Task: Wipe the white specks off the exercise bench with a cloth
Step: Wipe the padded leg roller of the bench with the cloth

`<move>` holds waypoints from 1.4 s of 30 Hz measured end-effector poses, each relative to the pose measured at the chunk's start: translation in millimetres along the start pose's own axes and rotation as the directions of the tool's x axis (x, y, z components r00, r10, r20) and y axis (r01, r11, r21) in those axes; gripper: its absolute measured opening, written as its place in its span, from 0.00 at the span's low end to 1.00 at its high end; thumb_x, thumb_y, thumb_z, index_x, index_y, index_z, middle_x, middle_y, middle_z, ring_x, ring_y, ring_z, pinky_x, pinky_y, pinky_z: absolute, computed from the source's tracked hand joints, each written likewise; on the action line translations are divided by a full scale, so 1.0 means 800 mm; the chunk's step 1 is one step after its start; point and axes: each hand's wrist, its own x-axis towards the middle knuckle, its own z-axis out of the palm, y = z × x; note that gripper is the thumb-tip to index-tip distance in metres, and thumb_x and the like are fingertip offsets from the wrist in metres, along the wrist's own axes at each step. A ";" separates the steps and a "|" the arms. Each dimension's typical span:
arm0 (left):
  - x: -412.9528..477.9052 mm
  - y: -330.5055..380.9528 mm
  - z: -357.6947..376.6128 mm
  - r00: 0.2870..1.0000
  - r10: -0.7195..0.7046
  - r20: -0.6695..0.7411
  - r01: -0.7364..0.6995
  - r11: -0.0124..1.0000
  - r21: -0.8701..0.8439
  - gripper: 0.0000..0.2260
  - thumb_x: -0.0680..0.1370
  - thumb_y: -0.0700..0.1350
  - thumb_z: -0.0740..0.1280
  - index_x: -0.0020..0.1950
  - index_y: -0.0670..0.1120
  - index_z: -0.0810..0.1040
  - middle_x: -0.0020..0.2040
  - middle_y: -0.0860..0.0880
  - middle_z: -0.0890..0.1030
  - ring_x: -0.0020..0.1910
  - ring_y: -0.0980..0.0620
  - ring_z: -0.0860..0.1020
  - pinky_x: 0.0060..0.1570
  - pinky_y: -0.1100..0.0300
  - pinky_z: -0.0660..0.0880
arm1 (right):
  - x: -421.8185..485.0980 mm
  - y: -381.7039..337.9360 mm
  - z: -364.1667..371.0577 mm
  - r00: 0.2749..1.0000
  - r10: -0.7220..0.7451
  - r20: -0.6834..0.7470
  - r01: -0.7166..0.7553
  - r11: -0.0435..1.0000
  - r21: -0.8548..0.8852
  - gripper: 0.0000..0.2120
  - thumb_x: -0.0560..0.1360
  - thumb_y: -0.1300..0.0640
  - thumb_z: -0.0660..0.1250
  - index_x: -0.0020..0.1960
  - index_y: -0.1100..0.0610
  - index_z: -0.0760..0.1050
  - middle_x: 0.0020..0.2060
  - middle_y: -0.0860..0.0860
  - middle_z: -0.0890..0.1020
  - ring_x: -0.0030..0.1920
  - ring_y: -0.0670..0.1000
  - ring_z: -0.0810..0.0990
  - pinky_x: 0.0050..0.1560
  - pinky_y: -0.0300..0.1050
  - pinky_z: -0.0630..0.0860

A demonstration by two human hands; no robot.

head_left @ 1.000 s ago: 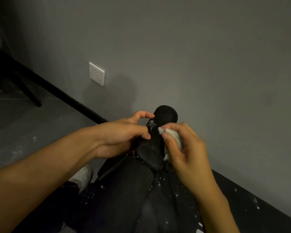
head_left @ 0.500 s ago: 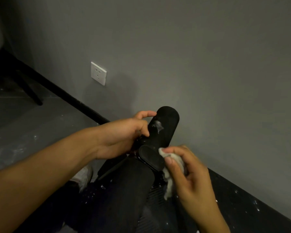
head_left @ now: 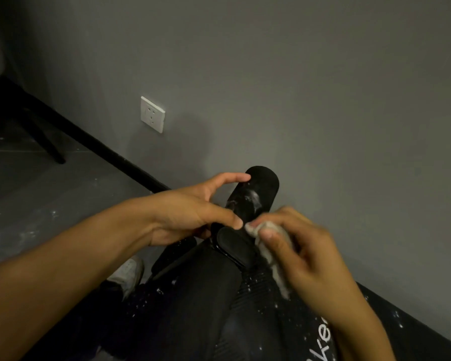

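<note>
Black roller point(head_left: 261, 182): at the bench's point(head_left: 261, 295) end, white smear point(head_left: 253, 198) on top.
Left hand point(head_left: 190, 214): fingers curled round the roller.
Right hand point(head_left: 307, 259): blurred, seemingly pinching the pale cloth point(head_left: 267, 247) against the roller's base.

This looks like a plain room in a home, perhaps a corner used for training; the light is dim, so I am not sure. A bare grey wall point(head_left: 297, 74) meets a grey floor point(head_left: 50, 194) along a black skirting board point(head_left: 102, 149), with one white wall socket point(head_left: 153, 114) low on the wall. A black padded exercise bench point(head_left: 261, 303) with a foam roller point(head_left: 261, 188) stands close to the wall.
</note>
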 end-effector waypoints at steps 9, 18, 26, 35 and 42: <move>0.003 0.003 0.001 0.998 -0.023 0.053 0.030 0.988 -0.151 0.28 0.74 0.41 0.67 0.67 0.69 0.74 0.65 0.43 0.80 0.63 0.41 0.78 0.69 0.42 0.73 | 0.019 0.024 0.014 0.989 -0.039 -0.145 0.023 0.993 -0.114 0.08 0.83 0.55 0.62 0.57 0.49 0.80 0.48 0.43 0.80 0.50 0.47 0.81 0.46 0.33 0.74; 0.006 -0.001 0.001 0.998 -0.006 0.060 0.016 0.986 -0.167 0.32 0.76 0.32 0.67 0.68 0.68 0.74 0.63 0.41 0.81 0.60 0.41 0.81 0.65 0.41 0.75 | 0.048 0.020 0.017 0.967 -0.083 -0.240 0.019 0.966 -0.258 0.07 0.82 0.55 0.63 0.58 0.48 0.78 0.49 0.40 0.78 0.49 0.43 0.79 0.45 0.36 0.76; 0.004 0.002 0.010 1.000 0.011 0.017 -0.008 0.989 -0.146 0.33 0.76 0.30 0.67 0.68 0.66 0.75 0.56 0.42 0.84 0.51 0.44 0.82 0.62 0.40 0.77 | 0.045 0.012 0.007 0.976 -0.096 -0.193 0.037 0.956 -0.290 0.07 0.81 0.56 0.65 0.55 0.45 0.77 0.48 0.40 0.78 0.49 0.40 0.79 0.45 0.27 0.72; 0.002 0.006 0.005 0.999 0.030 0.039 -0.029 0.999 -0.040 0.32 0.76 0.33 0.71 0.67 0.69 0.75 0.51 0.47 0.83 0.48 0.50 0.84 0.59 0.50 0.80 | 0.010 0.020 0.024 0.982 -0.066 -0.178 0.046 0.992 -0.115 0.05 0.81 0.53 0.65 0.55 0.46 0.79 0.48 0.42 0.80 0.49 0.47 0.81 0.44 0.34 0.75; -0.001 0.007 0.011 0.999 0.039 0.021 -0.039 0.999 -0.006 0.32 0.77 0.34 0.69 0.69 0.68 0.72 0.52 0.44 0.82 0.46 0.51 0.83 0.55 0.55 0.81 | 0.034 0.024 0.022 0.963 -0.062 -0.261 0.007 0.979 -0.205 0.07 0.81 0.56 0.66 0.55 0.45 0.77 0.48 0.40 0.78 0.48 0.45 0.80 0.44 0.38 0.77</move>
